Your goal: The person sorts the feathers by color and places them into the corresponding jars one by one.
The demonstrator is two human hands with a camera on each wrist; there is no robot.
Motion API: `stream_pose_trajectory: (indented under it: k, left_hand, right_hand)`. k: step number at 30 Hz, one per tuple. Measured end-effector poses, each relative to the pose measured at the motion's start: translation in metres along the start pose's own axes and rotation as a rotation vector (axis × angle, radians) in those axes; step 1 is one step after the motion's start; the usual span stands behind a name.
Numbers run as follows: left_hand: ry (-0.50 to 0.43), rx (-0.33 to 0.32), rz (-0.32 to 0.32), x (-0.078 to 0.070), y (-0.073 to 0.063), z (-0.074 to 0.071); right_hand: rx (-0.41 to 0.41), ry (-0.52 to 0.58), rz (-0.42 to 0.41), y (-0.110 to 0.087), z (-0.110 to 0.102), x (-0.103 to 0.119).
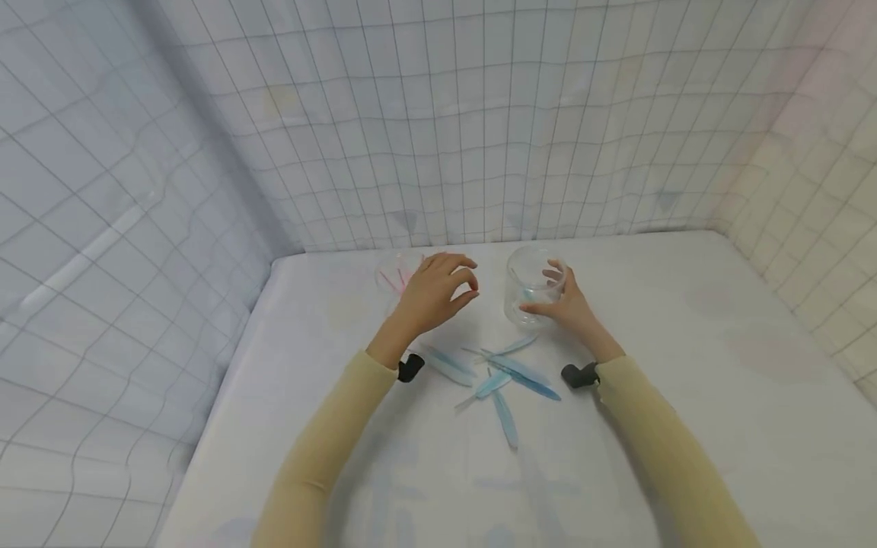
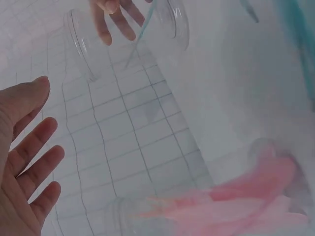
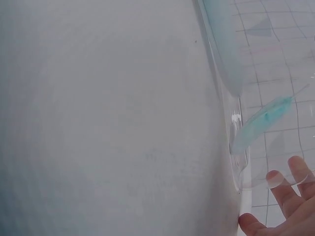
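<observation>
On the far left of the surface (image 1: 685, 323) stands a clear round jar, the left jar (image 1: 380, 275). It has pink feathers (image 2: 236, 211) in it, with their thin stems up toward the mouth. The left grip (image 1: 435, 291) is just beside it and hides part of it. Its fingers bend loosely and hold nothing.

In the middle, near the two arms, the loose blue feathers (image 1: 524, 373) lie flat in a messy heap, some across others. Each one is long and thin. The top one in the heap runs from its stem at the left to its wide tip at the near right. The lowest one has its tip toward the person. They look very light, soft and easy to bend, so a gentle pinch on the stem should be best.

To the right is another clear jar, the right jar (image 1: 512, 301), upright with its mouth up. It looks hard, smooth and maybe slippery, so a hold around its side makes sense. One blue feather (image 3: 263, 124) leans inside, stem up. The right grip (image 1: 572, 308) curls around the jar's right side, thumb in front and fingers behind.
</observation>
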State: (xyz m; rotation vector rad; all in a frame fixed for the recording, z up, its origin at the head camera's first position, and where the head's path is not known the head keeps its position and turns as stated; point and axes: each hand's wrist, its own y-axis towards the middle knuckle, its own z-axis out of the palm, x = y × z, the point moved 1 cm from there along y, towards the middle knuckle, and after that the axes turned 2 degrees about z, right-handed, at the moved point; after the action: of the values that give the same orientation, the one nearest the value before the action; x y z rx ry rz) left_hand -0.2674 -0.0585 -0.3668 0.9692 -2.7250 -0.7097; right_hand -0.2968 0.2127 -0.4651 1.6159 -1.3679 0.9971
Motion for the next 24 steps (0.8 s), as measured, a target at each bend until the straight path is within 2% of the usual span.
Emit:
stream_pose_trajectory:
  k: [4,7,10,17,24]
  left_hand:
    - [-0.119,0.001,-0.074,0.006,-0.039,-0.004]
    - [-0.161,0.016,-0.089,0.009,-0.062,-0.007]
    - [-0.177,0.042,-0.096,0.009,-0.080,-0.008]
    - [-0.125,0.114,-0.152,0.011,-0.106,0.003]
    - [-0.091,0.196,-0.243,0.014,-0.117,0.015]
  right_hand:
    - [0.009,-0.005,-0.001,0.000,0.001,0.002]
    - [0.009,-0.008,-0.002,0.000,0.001,0.002]
    - [0.002,-0.007,0.001,0.000,0.000,0.001]
    - [0.006,0.000,0.002,0.002,-0.002,0.001]
    - [0.018,0.018,0.007,0.001,0.000,0.001]
